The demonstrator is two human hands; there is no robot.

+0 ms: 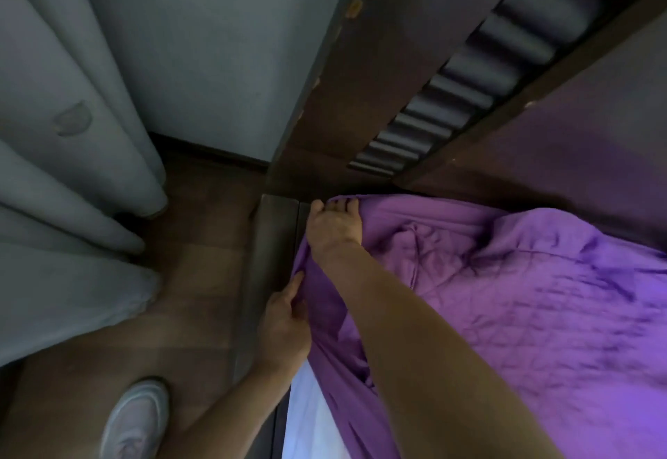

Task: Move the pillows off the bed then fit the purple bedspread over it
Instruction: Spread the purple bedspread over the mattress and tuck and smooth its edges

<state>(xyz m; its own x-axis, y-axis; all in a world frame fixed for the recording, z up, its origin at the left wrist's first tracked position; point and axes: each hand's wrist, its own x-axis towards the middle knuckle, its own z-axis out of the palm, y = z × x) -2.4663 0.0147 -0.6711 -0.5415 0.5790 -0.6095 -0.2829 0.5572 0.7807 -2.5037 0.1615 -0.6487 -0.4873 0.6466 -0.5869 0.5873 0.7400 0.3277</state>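
Observation:
The purple quilted bedspread (pixel 523 300) lies rumpled over the bed, reaching the corner by the headboard. My right hand (pixel 334 227) is at that far corner, fingers curled over the bedspread's edge. My left hand (pixel 285 321) grips a fold of the purple fabric at the bed's side, beside the dark wooden bed frame (pixel 269 249). A strip of white sheet (pixel 306 411) shows below the purple edge. No pillows are in view.
The dark wooden headboard (pixel 361 97) with a padded ribbed panel rises behind the bed. Grey curtains (pixel 65 206) hang at the left over a narrow strip of wooden floor (pixel 195 278). My white shoe (pixel 135 419) stands on that floor.

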